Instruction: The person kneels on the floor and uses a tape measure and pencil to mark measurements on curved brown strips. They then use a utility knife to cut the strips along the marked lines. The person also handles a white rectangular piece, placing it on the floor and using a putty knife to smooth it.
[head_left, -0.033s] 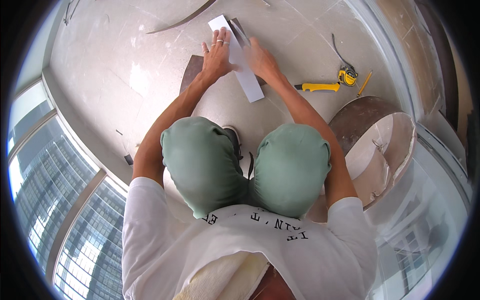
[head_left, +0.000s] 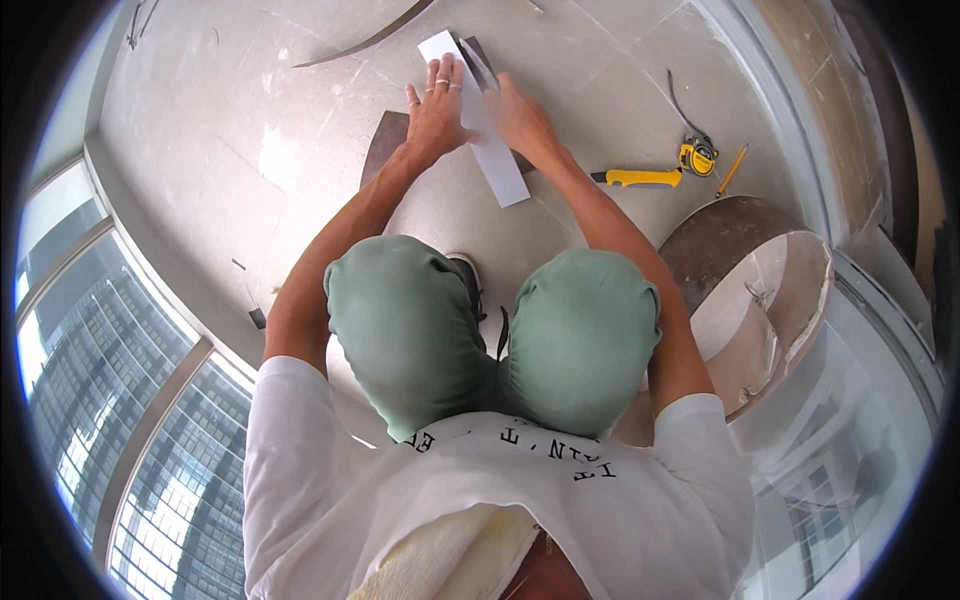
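Observation:
A long white strip (head_left: 505,180) lies slanting over brown sheet material (head_left: 382,140) on the floor in front of my knees. Pressing flat on its upper part is my left hand (head_left: 437,115), fingers spread. Just right of the strip is my right hand (head_left: 522,118), its fingers smeared by motion. Whether that hand holds anything cannot be made out. Beyond its fingertips, a narrow dark piece with a shiny grey edge (head_left: 480,62) runs along the strip.
Right of my hands lie a yellow-handled tool (head_left: 642,178), a yellow tape measure (head_left: 697,156) and a yellow pencil (head_left: 732,170). A curled brown sheet (head_left: 715,225) stands by my right arm. A curved thin offcut (head_left: 365,43) lies far left. Windows (head_left: 110,340) border the left.

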